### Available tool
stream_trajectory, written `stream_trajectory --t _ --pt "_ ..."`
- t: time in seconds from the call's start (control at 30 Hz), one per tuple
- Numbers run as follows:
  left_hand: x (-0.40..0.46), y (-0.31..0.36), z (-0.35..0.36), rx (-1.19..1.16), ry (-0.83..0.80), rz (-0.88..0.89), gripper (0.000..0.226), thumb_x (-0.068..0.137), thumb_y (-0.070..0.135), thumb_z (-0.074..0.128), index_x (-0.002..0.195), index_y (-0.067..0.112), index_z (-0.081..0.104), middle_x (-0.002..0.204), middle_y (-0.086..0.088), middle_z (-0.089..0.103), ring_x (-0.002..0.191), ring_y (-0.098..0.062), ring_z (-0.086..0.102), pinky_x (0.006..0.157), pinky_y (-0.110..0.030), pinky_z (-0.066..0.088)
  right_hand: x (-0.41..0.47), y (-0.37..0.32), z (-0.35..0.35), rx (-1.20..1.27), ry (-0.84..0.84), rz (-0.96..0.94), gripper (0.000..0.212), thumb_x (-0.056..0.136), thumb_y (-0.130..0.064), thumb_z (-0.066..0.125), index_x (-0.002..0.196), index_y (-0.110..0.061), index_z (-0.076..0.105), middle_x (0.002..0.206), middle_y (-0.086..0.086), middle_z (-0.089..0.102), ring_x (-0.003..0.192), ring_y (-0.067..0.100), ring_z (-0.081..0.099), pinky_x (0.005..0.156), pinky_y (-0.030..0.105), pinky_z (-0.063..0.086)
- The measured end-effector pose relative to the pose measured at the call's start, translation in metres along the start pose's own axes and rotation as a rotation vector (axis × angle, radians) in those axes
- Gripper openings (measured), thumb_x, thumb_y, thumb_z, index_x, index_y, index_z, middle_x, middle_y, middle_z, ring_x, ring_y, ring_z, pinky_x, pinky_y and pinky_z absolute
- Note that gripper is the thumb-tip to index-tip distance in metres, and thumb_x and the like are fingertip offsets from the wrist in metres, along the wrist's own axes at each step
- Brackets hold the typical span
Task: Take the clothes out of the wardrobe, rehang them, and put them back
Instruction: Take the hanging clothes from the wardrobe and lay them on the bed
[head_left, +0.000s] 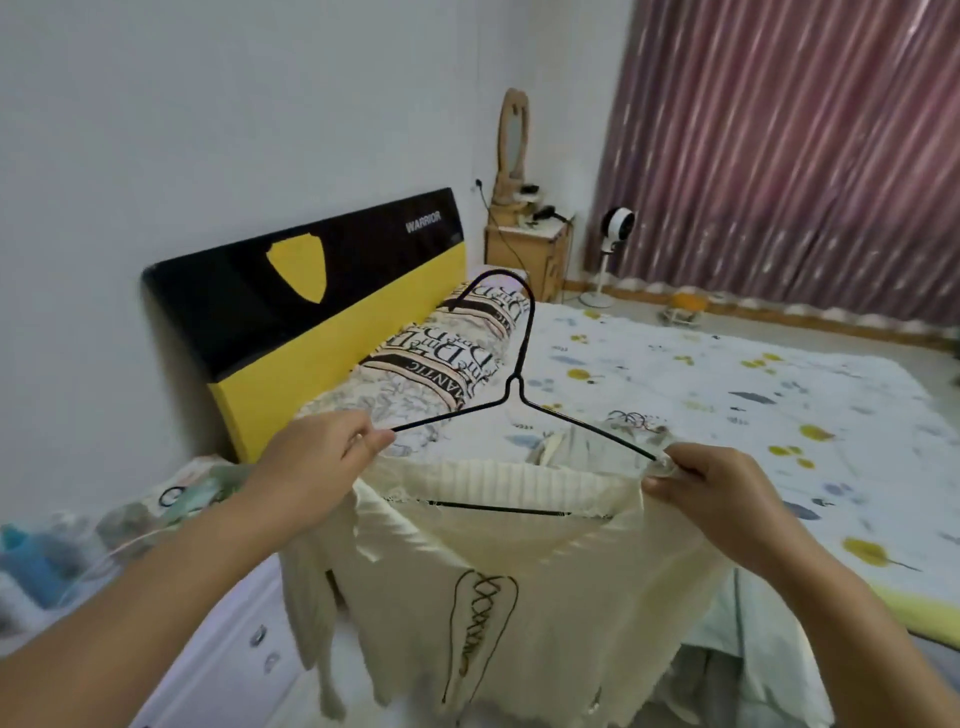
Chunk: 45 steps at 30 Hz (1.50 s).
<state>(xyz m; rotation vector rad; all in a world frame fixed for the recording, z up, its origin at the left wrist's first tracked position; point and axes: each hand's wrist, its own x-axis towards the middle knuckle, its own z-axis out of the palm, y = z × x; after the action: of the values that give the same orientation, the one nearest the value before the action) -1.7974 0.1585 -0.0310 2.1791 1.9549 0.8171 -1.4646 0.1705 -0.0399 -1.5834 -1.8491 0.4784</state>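
Over the bed (727, 374), the left hand (317, 452) and right hand (701, 483) each pinch a shoulder of the cream top (493, 597) on the black wire hanger (514, 384). Fabric hides the hanger's ends and most of its bottom bar; the hem is cut off.

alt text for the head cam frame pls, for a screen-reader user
Two hands hold a cream knit top on a black wire hanger above a bed: the left hand pinches the hanger's left end, the right hand grips the fabric over its right end. Behind are a black-and-yellow headboard and maroon curtains.
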Motion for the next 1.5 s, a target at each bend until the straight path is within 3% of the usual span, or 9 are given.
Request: stream_trajectory --t 0.1,0.33,0.57,0.63,0.73,1.13,1.5 --pt "0.025 0.03 0.033 -0.035 -0.063 0.074 0.035 0.094 0.036 0.044 0.063 0.021 0.041 0.062 0.0 0.047 0.06 -0.014 0.043 0.052 -0.029 0.026 -0.012 0.033 -0.027 -0.009 0.061 0.068 0.053 0.08 -0.012 0.071 0.053 -0.018 0.026 0.046 -0.006 0.023 0.045 0.009 0.027 0.045 0.022 0.021" --pt "0.074 0.106 0.111 -0.109 -0.18 0.159 0.034 0.095 0.035 0.045 0.063 0.022 0.041 0.063 0.0 0.049 0.062 -0.013 0.046 0.055 -0.03 0.031 -0.02 0.111 -0.085 -0.078 0.138 0.194 0.047 0.079 -0.015 0.071 0.058 -0.013 0.029 0.057 -0.002 0.024 0.052 0.01 0.023 0.049 0.026 0.017" --pt "0.111 0.15 0.181 -0.135 -0.238 0.133 0.033 0.095 0.035 0.047 0.065 0.022 0.044 0.063 0.002 0.049 0.06 -0.008 0.044 0.052 -0.025 0.029 0.004 0.169 -0.114 -0.084 0.13 0.23 0.055 0.08 -0.005 0.069 0.044 -0.025 0.033 0.039 -0.013 0.041 0.046 0.001 0.041 0.048 0.015 0.03" --pt "0.121 0.156 0.195 -0.133 -0.258 0.113 0.031 0.094 0.036 0.047 0.067 0.02 0.046 0.062 0.001 0.05 0.06 -0.009 0.045 0.051 -0.025 0.029 0.013 0.183 -0.117 -0.117 0.116 0.239 0.053 0.081 -0.008 0.07 0.047 -0.022 0.031 0.041 -0.007 0.038 0.045 0.005 0.039 0.05 0.016 0.03" --pt "0.143 0.163 0.213 -0.132 -0.275 0.105 0.03 0.094 0.036 0.047 0.07 0.018 0.049 0.063 -0.001 0.052 0.061 -0.011 0.047 0.051 -0.026 0.03 0.033 0.207 -0.116 -0.172 0.081 0.258 0.049 0.081 -0.014 0.07 0.055 -0.016 0.029 0.051 -0.004 0.027 0.05 0.009 0.026 0.05 0.024 0.025" --pt "0.297 0.145 0.299 -0.171 -0.312 0.068 0.033 0.095 0.033 0.048 0.064 0.021 0.045 0.054 0.002 0.042 0.053 -0.013 0.041 0.049 -0.028 0.025 0.19 0.28 -0.083 -0.147 0.059 0.401 0.046 0.083 -0.016 0.066 0.058 -0.015 0.027 0.055 -0.002 0.027 0.055 0.014 0.026 0.054 0.032 0.018" --pt "0.417 0.125 0.404 -0.189 -0.33 -0.014 0.028 0.093 0.034 0.052 0.069 0.02 0.05 0.057 0.003 0.047 0.058 -0.012 0.045 0.052 -0.029 0.03 0.317 0.364 -0.039 -0.16 0.078 0.495 0.038 0.085 -0.014 0.062 0.06 -0.012 0.033 0.059 0.002 0.036 0.061 0.019 0.034 0.052 0.031 0.021"
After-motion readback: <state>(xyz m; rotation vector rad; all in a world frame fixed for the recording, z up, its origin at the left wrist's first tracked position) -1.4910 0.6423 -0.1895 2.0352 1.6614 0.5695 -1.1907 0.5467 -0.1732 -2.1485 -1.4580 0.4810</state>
